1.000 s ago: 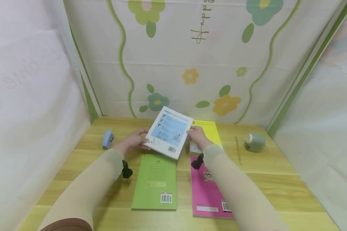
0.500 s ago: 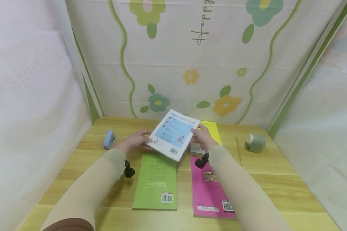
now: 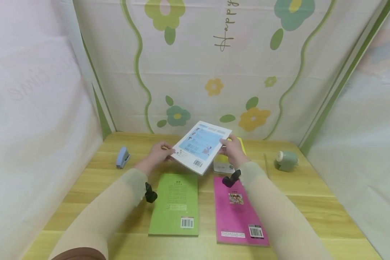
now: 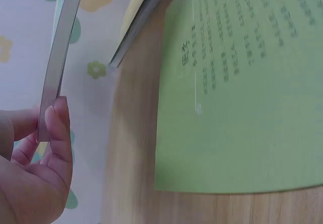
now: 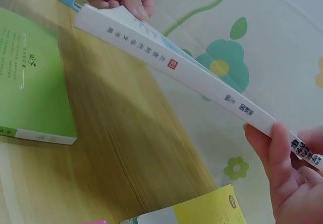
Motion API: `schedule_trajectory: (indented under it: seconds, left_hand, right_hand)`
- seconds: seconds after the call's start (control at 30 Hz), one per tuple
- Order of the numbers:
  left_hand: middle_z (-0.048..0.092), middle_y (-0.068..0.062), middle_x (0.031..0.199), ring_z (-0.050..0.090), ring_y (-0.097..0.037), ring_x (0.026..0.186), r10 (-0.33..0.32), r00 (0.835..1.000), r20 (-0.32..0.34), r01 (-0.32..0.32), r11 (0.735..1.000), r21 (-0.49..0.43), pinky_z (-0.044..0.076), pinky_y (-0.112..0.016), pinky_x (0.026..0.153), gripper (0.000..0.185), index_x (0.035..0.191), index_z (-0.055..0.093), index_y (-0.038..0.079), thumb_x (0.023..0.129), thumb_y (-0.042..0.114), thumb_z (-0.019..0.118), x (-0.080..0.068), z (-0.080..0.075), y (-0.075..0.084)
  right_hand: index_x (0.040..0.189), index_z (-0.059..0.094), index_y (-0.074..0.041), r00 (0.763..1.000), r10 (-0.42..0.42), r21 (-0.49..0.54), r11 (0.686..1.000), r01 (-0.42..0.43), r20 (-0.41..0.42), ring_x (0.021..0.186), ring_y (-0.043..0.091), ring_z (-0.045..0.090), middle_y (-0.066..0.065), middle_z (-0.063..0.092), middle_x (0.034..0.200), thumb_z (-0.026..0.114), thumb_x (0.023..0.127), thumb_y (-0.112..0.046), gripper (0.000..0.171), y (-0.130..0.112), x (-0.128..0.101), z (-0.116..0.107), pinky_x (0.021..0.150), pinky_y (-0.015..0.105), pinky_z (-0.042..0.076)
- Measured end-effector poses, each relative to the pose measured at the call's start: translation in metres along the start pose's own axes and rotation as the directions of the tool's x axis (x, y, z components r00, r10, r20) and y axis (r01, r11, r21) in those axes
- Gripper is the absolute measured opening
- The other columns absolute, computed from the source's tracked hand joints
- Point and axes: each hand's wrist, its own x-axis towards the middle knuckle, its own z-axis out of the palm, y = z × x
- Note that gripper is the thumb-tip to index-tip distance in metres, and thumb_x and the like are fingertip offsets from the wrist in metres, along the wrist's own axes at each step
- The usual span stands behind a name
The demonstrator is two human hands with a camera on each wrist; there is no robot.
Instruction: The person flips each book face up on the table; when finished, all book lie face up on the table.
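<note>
Head: left hand and right hand both gripped the white book, tilted, off the table near its far edge, partly hiding the yellow book. Left wrist: fingers pinched only near a corner; a slip there could drop it onto the green book. Right wrist: grip sat toward one end of the spine; uneven force could twist it loose.

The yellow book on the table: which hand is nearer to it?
Right: the right hand covers part of the yellow book in the head view, gripping the right side of the white book. The left hand is farther off, at the white book's left corner.
</note>
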Motion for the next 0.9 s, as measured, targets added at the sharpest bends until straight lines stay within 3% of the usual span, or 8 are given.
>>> schedule_trajectory:
  seconds: [0.1, 0.23, 0.33, 0.43, 0.63, 0.9]
  left_hand:
    - [0.062, -0.021, 0.102, 0.065, -0.023, 0.078, 0.007, 1.000, -0.002, -0.007, 1.000, -0.016, 0.053, -0.051, 0.091, 0.019, 0.111, 0.057, -0.007, 0.095, 0.000, 0.061, 0.000, 0.003, 0.002]
    - [0.059, -0.023, 0.116, 0.063, -0.030, 0.095, 0.024, 1.000, 0.009, -0.023, 1.000, -0.010, 0.051, -0.048, 0.095, 0.029, 0.121, 0.057, -0.009, 0.093, -0.008, 0.051, -0.001, 0.004, 0.005]
    - [0.057, -0.025, 0.123, 0.058, -0.035, 0.106, 0.066, 0.997, 0.041, -0.069, 0.995, 0.073, 0.050, -0.046, 0.096, 0.040, 0.128, 0.053, -0.009, 0.088, -0.011, 0.048, -0.002, 0.005, 0.006]
    - [0.055, -0.023, 0.126, 0.054, -0.036, 0.114, 0.101, 0.992, 0.071, -0.112, 0.980, 0.166, 0.048, -0.044, 0.099, 0.049, 0.135, 0.047, -0.006, 0.087, -0.008, 0.055, -0.002, 0.008, 0.005]
    - [0.051, -0.020, 0.124, 0.052, -0.035, 0.113, 0.174, 0.983, 0.050, -0.181, 0.950, 0.256, 0.048, -0.045, 0.097, 0.062, 0.136, 0.042, -0.006, 0.081, 0.002, 0.071, -0.002, 0.014, 0.002]
    - [0.052, -0.020, 0.121, 0.054, -0.033, 0.109, 0.231, 0.972, -0.050, -0.204, 0.927, 0.313, 0.053, -0.041, 0.090, 0.053, 0.130, 0.047, -0.006, 0.086, 0.007, 0.073, -0.011, 0.025, 0.013]
  right_hand:
    - [0.142, 0.041, -0.003, 1.000, -0.003, 0.025, 1.000, 0.004, -0.025, 0.070, 0.021, 0.066, 0.024, 0.063, 0.105, 0.054, 0.100, -0.006, 0.044, -0.002, -0.001, 0.001, 0.059, 0.026, 0.059]
    - [0.143, 0.040, -0.004, 0.998, -0.008, 0.070, 0.997, 0.012, -0.056, 0.070, 0.020, 0.066, 0.024, 0.062, 0.107, 0.054, 0.100, -0.006, 0.045, -0.003, -0.004, 0.003, 0.058, 0.025, 0.058]
    - [0.142, 0.040, -0.004, 0.997, -0.006, 0.109, 0.994, 0.014, -0.074, 0.068, 0.020, 0.065, 0.023, 0.062, 0.108, 0.053, 0.100, -0.006, 0.043, -0.005, -0.007, 0.004, 0.056, 0.024, 0.057]
    - [0.140, 0.041, -0.003, 0.996, -0.002, 0.145, 0.989, 0.014, -0.085, 0.067, 0.019, 0.065, 0.022, 0.062, 0.109, 0.053, 0.101, -0.006, 0.041, -0.007, -0.010, 0.006, 0.056, 0.022, 0.057]
    - [0.139, 0.043, -0.002, 0.994, 0.007, 0.186, 0.982, 0.013, -0.105, 0.066, 0.018, 0.065, 0.021, 0.062, 0.108, 0.052, 0.101, -0.006, 0.039, -0.011, -0.014, 0.010, 0.055, 0.021, 0.056]
    - [0.138, 0.046, -0.001, 0.994, 0.014, 0.211, 0.978, 0.009, -0.106, 0.062, 0.016, 0.062, 0.019, 0.063, 0.104, 0.052, 0.101, -0.006, 0.038, -0.015, -0.016, 0.010, 0.055, 0.021, 0.056]
